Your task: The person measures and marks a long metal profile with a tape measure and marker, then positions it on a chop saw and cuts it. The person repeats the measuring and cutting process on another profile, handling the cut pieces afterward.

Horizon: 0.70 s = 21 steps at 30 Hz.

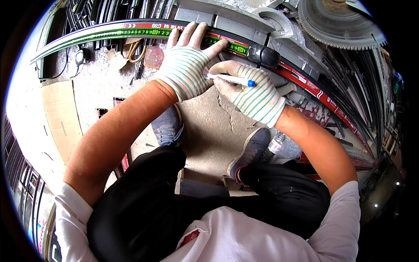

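Across the top runs a long dark bar with a red printed film (pixel 325 96), bending toward the rim of the picture. Along it lies the green blade of a tape measure (pixel 104 33), pulled out to the left from its black case (pixel 265 56). My left hand (pixel 185 65), in a white glove with green stripes, rests with fingers spread over the blade and the bar. My right hand (pixel 259 96), gloved alike, is closed around a white marker pen (pixel 235 79) with a blue end. The pen's other end points to my left hand, its tip hidden there.
A large toothed saw blade (pixel 338 26) stands at the far right beside grey metal machine parts (pixel 240 28). Dark profile strips lie at the far left and right. A cardboard sheet (pixel 61 118) lies at the left. A plastic bottle (pixel 276 144) is by my right shoe (pixel 249 150).
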Each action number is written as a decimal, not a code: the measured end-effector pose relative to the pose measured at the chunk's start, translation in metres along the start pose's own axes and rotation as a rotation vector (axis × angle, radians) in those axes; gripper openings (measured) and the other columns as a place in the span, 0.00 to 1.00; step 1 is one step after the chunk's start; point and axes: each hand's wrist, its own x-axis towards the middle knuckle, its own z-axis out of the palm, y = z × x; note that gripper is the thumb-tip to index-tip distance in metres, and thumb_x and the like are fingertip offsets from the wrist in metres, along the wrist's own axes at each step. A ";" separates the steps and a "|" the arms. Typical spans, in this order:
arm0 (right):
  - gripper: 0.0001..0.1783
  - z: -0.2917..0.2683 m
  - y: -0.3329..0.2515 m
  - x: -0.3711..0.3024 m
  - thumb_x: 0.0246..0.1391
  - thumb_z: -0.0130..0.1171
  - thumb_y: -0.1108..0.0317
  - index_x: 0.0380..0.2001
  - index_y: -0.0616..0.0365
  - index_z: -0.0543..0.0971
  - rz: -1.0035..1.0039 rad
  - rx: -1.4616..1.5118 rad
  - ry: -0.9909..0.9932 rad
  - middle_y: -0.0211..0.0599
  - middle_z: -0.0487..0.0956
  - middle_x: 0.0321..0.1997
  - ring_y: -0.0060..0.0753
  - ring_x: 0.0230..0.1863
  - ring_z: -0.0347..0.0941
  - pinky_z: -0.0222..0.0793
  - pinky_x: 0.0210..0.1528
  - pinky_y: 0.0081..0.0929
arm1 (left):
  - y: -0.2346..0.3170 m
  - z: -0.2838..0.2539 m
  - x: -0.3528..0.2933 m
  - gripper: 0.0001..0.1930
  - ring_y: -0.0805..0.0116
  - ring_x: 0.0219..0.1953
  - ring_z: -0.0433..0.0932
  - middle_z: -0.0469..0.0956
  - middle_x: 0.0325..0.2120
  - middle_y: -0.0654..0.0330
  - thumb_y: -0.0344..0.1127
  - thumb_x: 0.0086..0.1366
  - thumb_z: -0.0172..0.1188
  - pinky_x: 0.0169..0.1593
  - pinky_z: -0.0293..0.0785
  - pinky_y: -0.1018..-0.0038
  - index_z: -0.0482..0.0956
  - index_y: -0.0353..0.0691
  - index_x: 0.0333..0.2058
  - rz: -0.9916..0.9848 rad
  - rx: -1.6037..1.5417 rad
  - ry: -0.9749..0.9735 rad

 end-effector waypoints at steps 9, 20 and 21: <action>0.11 -0.004 -0.002 0.001 0.60 0.65 0.66 0.45 0.53 0.85 -0.146 -0.133 0.076 0.42 0.85 0.42 0.45 0.43 0.84 0.80 0.47 0.35 | 0.001 0.001 0.001 0.44 0.40 0.76 0.48 0.52 0.73 0.40 0.52 0.57 0.66 0.75 0.37 0.40 0.60 0.70 0.73 -0.021 0.043 -0.058; 0.11 -0.036 -0.026 0.002 0.58 0.69 0.71 0.44 0.59 0.84 -0.222 -0.263 0.016 0.42 0.86 0.40 0.36 0.38 0.85 0.81 0.42 0.29 | -0.001 0.002 -0.002 0.40 0.38 0.75 0.52 0.55 0.71 0.38 0.55 0.59 0.68 0.73 0.43 0.37 0.66 0.62 0.70 0.010 -0.027 0.047; 0.11 -0.038 -0.026 0.003 0.58 0.68 0.71 0.44 0.59 0.84 -0.244 -0.324 -0.005 0.42 0.85 0.39 0.37 0.38 0.85 0.80 0.42 0.30 | 0.000 0.001 -0.002 0.40 0.38 0.75 0.52 0.55 0.71 0.38 0.55 0.59 0.68 0.73 0.43 0.37 0.66 0.62 0.70 0.009 -0.031 0.039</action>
